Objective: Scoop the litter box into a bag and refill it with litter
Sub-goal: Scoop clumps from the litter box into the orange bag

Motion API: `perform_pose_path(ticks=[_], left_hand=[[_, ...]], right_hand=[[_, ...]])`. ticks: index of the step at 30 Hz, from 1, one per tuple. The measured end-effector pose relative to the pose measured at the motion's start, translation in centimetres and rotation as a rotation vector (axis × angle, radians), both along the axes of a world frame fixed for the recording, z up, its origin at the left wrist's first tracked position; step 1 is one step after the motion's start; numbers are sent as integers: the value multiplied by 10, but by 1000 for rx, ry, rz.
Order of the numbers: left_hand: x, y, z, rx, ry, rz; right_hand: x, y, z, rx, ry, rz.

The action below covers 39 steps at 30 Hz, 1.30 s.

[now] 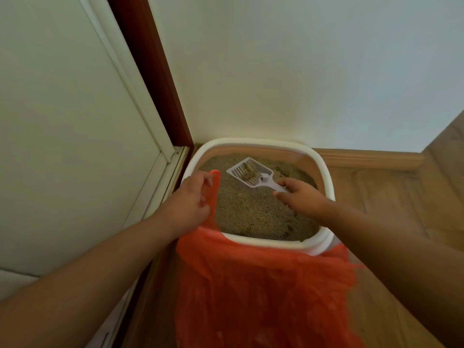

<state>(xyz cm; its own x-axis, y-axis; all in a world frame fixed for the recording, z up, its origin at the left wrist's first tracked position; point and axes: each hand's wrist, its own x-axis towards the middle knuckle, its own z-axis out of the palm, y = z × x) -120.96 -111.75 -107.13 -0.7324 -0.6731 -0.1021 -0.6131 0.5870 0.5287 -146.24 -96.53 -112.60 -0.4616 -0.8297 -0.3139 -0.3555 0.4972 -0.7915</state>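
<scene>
While the right hand (300,197) grips the handle of a white slotted scoop (251,174), fingers curled round it, a few brownish clumps sit in the scoop above the litter (253,209) near the far edge of the litter box (325,172). The left hand (189,199) pinches a handle of the orange bag (251,285) over the box's left rim, fingers closed on the plastic, while the rest of the bag drapes down over the near rim to the floor (376,182). The likely trouble is a spill: the bag's mouth looks barely open (only one handle is held up), so clumps tipped from the scoop could slide off onto the near rim or floor, and a tilt on the way across could drop them back into the litter. The bag's opening and contents are hard to make out, its lower part is cut off at the frame's bottom edge, and no refill litter is in view.
</scene>
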Motion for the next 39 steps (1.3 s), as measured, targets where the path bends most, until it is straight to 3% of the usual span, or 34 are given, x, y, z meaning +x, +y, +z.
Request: perform_pose_path(ticks=[11,16,22,32,39], left_hand=[[-13,6,-5,-101,-294,-162],[-2,8,-16,-160,-448,-270],[8,1,-27,-238,-475,-315],[2,11,-18,10,-575,-397],[2,12,-20,114,-506,-407]], right_hand=[[-6,37,17,-7,132,14],[-8,38,16,8,85,12],[-10,32,16,-46,-12,-10],[-25,37,25,-110,-115,18],[-41,53,28,23,-126,232]])
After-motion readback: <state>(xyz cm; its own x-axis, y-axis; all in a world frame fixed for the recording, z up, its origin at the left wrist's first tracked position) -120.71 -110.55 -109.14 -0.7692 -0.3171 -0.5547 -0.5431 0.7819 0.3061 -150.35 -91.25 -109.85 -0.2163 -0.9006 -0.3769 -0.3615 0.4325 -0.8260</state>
